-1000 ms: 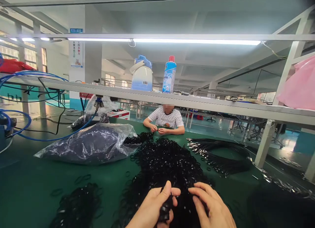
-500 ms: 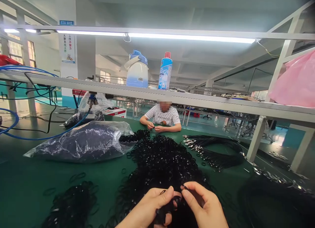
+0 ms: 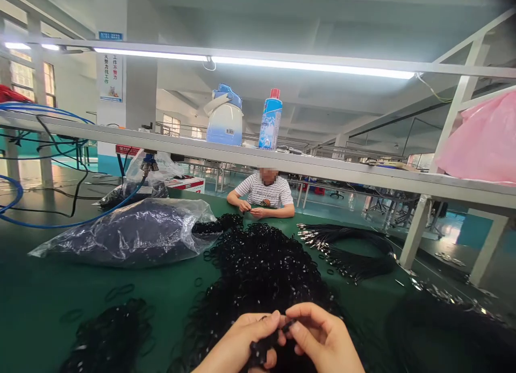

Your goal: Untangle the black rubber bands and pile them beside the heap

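Note:
My left hand is closed around several small black rings, its thumb lying along the top. Close beside it, my right hand pinches a black ring between thumb and forefinger, near the left fingertips. Both hands are over the near end of a large heap of black rings on the green tabletop. A smaller pile of black rings lies to the left. Part of what the left fingers hold is hidden by the hand.
A clear plastic bag of black pieces lies at left. Bundles of black cords with metal ends lie at right. Across the table sits a person in a striped shirt. A shelf above carries a jug and a spray can.
My right hand has moved left and slightly down, bringing its pinched fingers closer to my left hand. The view has shifted slightly.

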Available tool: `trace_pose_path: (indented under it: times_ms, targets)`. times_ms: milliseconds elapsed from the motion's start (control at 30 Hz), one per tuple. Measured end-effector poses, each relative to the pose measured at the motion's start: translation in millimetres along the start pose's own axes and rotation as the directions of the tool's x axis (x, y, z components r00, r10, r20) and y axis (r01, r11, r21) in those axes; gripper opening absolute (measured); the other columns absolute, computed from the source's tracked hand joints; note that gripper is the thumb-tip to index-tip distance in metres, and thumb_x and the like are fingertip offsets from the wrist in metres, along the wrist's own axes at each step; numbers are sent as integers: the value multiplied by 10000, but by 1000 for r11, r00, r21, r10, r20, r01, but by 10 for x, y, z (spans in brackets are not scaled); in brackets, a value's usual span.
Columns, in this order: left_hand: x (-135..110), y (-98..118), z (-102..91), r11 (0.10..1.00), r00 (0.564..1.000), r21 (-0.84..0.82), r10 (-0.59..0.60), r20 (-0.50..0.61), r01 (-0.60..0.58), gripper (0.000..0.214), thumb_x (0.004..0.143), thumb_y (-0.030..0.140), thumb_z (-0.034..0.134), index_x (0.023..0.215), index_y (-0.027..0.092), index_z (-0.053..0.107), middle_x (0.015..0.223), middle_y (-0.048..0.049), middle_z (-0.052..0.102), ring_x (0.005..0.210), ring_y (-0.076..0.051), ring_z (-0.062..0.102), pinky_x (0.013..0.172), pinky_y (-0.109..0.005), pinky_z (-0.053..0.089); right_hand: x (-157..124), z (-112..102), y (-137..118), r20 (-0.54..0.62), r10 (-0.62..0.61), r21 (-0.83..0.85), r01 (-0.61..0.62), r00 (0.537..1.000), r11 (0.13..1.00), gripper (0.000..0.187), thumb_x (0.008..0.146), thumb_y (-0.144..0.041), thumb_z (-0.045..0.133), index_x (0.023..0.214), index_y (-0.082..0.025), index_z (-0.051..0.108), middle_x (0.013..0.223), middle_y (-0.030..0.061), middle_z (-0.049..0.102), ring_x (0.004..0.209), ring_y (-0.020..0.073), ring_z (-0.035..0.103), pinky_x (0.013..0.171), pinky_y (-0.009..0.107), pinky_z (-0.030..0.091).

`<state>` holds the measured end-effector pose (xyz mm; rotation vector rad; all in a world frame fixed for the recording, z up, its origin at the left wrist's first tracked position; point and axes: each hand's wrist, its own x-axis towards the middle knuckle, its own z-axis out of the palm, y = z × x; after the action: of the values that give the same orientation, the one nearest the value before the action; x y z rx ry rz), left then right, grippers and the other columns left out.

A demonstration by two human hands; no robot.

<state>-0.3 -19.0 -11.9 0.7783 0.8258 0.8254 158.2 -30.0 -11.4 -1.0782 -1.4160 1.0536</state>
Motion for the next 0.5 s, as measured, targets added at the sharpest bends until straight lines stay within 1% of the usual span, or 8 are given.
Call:
trace_pose_path:
  times_ms: [67,133,167,267,333,400,433,500]
  targets:
    - [-37,32,-4,999,999,-12,51,-7,-51,259,745,355,684,812,105,667,696,1,513,385,9,351,324,-111,129,-12,-90,-15,-34,-23,-85,20,999,996,240,746,-377,620,850,-169,681,754,53,703,700,208,649,600,272,503]
    - [-73,87,-20,993,993,-13,119,11,-118,236,761,299,671,913,118,671,756,-1,508,412,18,347,344,-105,128,-32,-207,-39,-109,-94,-282,60,990,957,187,795,-290,544,883,-195,680,818,41,701,763,202,642,689,291,502]
    - [-85,118,-33,989,989,-11,145,24,-145,230,769,281,663,932,118,670,761,-1,504,417,20,340,348,-104,131,-44,-258,-53,-116,-142,-402,85,983,912,198,815,-256,502,886,-212,682,849,36,698,793,201,639,725,304,499]
    - [-94,203,-78,981,980,-25,193,41,-192,225,786,254,645,969,124,659,761,-2,500,419,17,337,343,-102,136,-103,-315,-96,-39,-301,-696,190,953,693,340,832,-141,374,896,-249,691,1038,41,661,962,216,605,849,371,475]
    - [-102,240,-99,976,975,-43,214,59,-212,209,801,230,622,974,117,652,746,3,490,410,17,333,333,-98,135,-183,-265,-133,34,-374,-783,257,927,566,409,814,-87,327,907,-257,687,1130,43,618,1056,220,561,908,406,452]
    - [-135,274,-106,970,967,-68,241,82,-236,177,815,190,590,954,97,650,732,6,479,404,19,326,324,-92,139,-305,-188,-171,137,-393,-795,337,909,505,394,824,-96,332,918,-264,676,1128,41,610,1061,212,554,904,395,460]
    - [-159,298,-106,968,967,-81,243,76,-237,164,817,170,583,947,96,650,734,5,481,412,18,337,326,-87,153,-376,-155,-183,195,-394,-781,386,898,491,351,847,-139,355,932,-271,669,1118,37,612,1041,206,561,888,377,471]
    - [-214,376,-111,965,968,-109,245,60,-238,143,818,150,578,928,97,653,719,12,480,407,19,327,322,-83,166,-516,-108,-168,272,-429,-769,462,862,441,257,876,-265,419,962,-302,658,1102,18,619,1010,209,573,861,362,479]
